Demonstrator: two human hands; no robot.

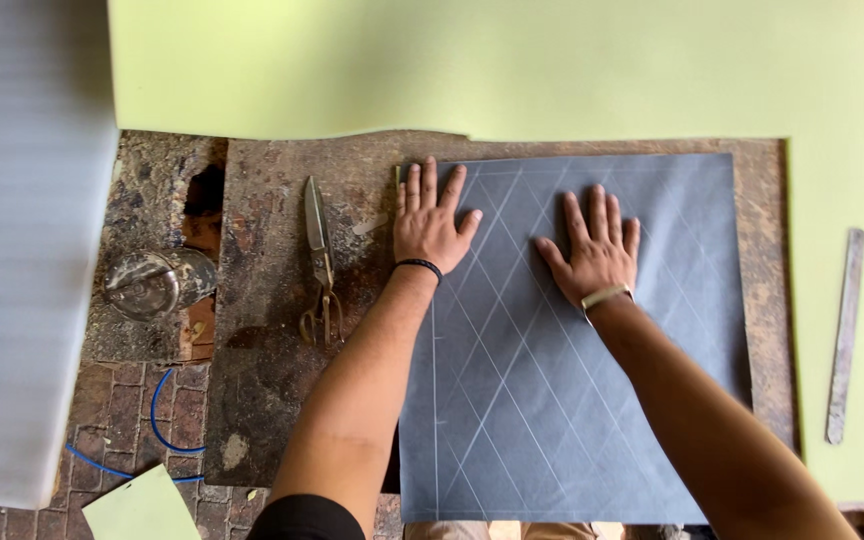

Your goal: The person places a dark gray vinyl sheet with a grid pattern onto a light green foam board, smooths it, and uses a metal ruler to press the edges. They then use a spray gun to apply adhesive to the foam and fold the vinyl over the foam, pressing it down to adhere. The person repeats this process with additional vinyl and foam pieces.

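Both hands, left hand (430, 228) and right hand (595, 252), lay flat with fingers spread on the grey sheet (572, 400), already marked with diagonal lines; scissors (320, 265) lay unused beside it.

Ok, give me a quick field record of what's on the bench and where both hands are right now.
left hand: flat, fingers spread, on the sheet's top left corner
right hand: flat, fingers spread, on the sheet's upper middle
sheet: dark grey, marked with pale diagonal grid lines, lying on the slab
slab: worn, rusty brown
shears: shut, left of the left hand, untouched
ruler: metal strip on the pale green sheet, far right
foam roll: white, far left
weight: round metal piece, left of the shears
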